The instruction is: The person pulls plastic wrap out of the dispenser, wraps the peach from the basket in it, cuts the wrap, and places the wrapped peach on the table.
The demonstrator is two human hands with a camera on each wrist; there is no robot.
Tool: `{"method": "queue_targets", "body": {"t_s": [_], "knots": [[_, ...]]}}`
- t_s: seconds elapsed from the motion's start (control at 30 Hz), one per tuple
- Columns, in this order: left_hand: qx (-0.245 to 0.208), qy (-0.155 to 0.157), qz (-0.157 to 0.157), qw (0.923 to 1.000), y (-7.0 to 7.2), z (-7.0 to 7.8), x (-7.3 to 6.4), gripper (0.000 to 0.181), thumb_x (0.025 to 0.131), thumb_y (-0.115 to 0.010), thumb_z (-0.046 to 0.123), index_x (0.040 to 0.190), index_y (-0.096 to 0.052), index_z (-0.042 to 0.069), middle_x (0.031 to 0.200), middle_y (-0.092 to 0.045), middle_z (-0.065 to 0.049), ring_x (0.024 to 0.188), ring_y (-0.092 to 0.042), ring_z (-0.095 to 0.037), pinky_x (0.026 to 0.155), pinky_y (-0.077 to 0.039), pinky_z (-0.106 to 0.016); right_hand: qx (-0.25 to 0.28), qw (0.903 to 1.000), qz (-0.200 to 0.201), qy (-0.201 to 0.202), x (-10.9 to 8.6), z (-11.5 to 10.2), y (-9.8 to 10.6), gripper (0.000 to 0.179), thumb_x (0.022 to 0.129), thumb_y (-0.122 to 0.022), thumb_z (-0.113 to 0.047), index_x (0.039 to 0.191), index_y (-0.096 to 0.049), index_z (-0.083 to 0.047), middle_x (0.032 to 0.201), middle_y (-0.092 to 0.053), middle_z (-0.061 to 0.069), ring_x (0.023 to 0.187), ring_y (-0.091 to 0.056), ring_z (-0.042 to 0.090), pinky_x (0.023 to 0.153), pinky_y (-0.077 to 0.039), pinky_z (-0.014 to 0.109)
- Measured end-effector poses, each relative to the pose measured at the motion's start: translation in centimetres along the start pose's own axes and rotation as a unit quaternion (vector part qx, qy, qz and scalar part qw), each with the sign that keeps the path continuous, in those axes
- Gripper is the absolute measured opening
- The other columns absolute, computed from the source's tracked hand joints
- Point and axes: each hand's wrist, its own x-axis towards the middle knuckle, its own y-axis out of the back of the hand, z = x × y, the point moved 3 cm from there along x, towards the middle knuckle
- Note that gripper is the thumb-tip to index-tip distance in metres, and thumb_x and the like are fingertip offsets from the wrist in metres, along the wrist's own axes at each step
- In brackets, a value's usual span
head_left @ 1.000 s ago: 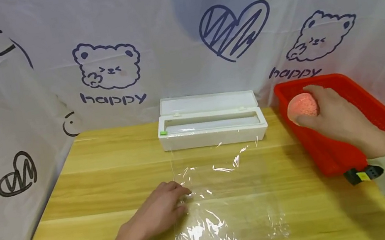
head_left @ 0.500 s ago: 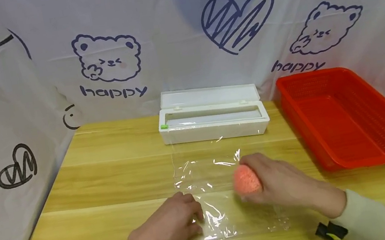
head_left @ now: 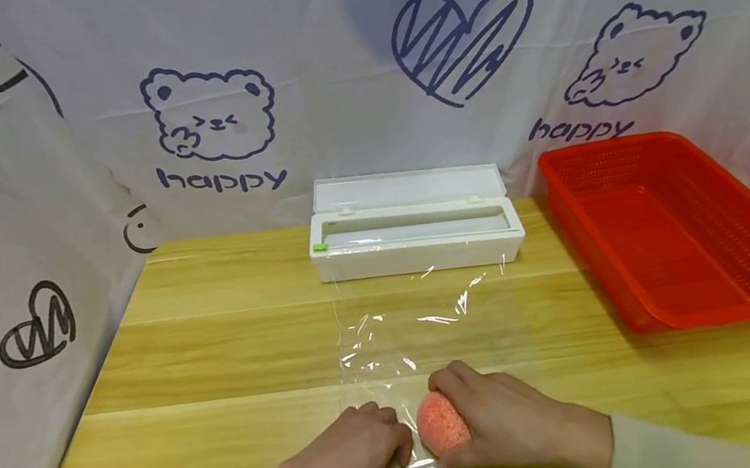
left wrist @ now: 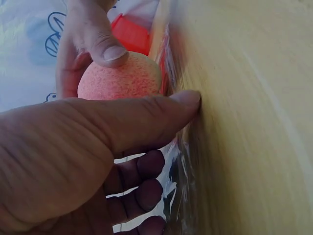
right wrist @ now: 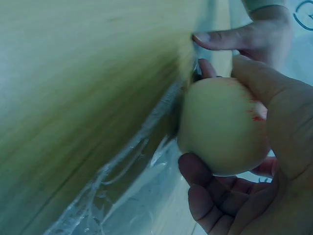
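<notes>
A peach (head_left: 442, 425), pink and speckled on one side and pale cream on the other, sits in the grip of my right hand (head_left: 510, 417). Fingers and thumb curl round it in the right wrist view, low over the near part of a clear plastic film sheet (head_left: 429, 344). My left hand (head_left: 352, 460) lies just left of the peach at the film's near edge. Its thumb (left wrist: 146, 120) reaches to the table surface in the left wrist view, while the other fingers bend loosely over the film. Nothing shows between them.
At the back, a white cling film box (head_left: 416, 258) stands with its lid raised, and the film runs from it toward me. A red plastic basket (head_left: 601, 264) stands at the right. Behind the wooden table (head_left: 203, 359) hangs a printed white cloth (head_left: 339, 100).
My right hand has carried the peach from over the red basket leftward and down to the film's near part. The left hand has shifted slightly right and nearer to me.
</notes>
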Motion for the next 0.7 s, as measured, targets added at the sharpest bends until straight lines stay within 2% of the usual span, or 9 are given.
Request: {"method": "queue_targets", "body": {"t_s": [0.23, 0.4, 0.5, 0.6, 0.7], "knots": [[0.012, -0.007, 0.008, 0.9999, 0.0, 0.2, 0.1, 0.025, 0.087, -0.082, 0.027, 0.073, -0.062, 0.032, 0.074, -0.045, 0.019, 0.073, -0.042, -0.002, 0.066, -0.032, -0.019, -0.002, 0.9999, 0.013, 0.002, -0.2, -0.2, -0.3, 0.08, 0.077, -0.083, -0.07, 0.128, -0.055, -0.015, 0.112, -0.056, -0.005, 0.073, -0.055, 0.005, 0.068, -0.055, 0.028], [0.002, -0.019, 0.02, 0.9996, 0.4, 0.0, 0.0, 0.026, 0.09, -0.078, 0.022, 0.074, -0.06, 0.031, 0.075, -0.045, 0.019, 0.073, -0.042, -0.002, 0.068, -0.034, -0.018, 0.004, 0.9996, 0.026, -0.006, -0.5, 0.0, -0.7, 0.083, 0.077, -0.082, -0.072, 0.131, -0.055, -0.014, 0.115, -0.058, -0.004, 0.077, -0.058, 0.007, 0.07, -0.056, 0.03], [-0.007, -0.034, 0.04, 0.9986, 0.9, -0.1, -0.2, 0.025, 0.093, -0.076, 0.022, 0.076, -0.061, 0.03, 0.076, -0.044, 0.019, 0.075, -0.042, -0.002, 0.072, -0.037, -0.017, -0.008, 0.9992, 0.038, -0.005, -1.0, 0.2, -1.0, 0.092, 0.076, -0.081, -0.074, 0.139, -0.052, -0.015, 0.122, -0.059, -0.002, 0.086, -0.063, 0.01, 0.078, -0.059, 0.034], [-0.013, -0.051, 0.057, 0.997, 1.4, -0.1, -0.3, 0.023, 0.095, -0.076, 0.021, 0.078, -0.063, 0.028, 0.076, -0.046, 0.019, 0.076, -0.043, 0.0, 0.077, -0.041, -0.017, -0.02, 0.9984, 0.054, -0.002, -1.7, 0.4, -1.4, 0.104, 0.073, -0.082, -0.076, 0.148, -0.046, -0.014, 0.132, -0.058, 0.0, 0.105, -0.065, 0.014, 0.09, -0.059, 0.04], [-0.012, -0.06, 0.064, 0.9961, 1.5, -0.2, -0.3, 0.021, 0.095, -0.077, 0.021, 0.079, -0.065, 0.027, 0.078, -0.047, 0.02, 0.078, -0.045, 0.001, 0.081, -0.043, -0.017, -0.017, 0.997, 0.074, 0.013, -2.3, 0.6, -1.8, 0.106, 0.073, -0.084, -0.074, 0.15, -0.045, -0.013, 0.137, -0.057, 0.0, 0.116, -0.063, 0.013, 0.097, -0.058, 0.041]]}}
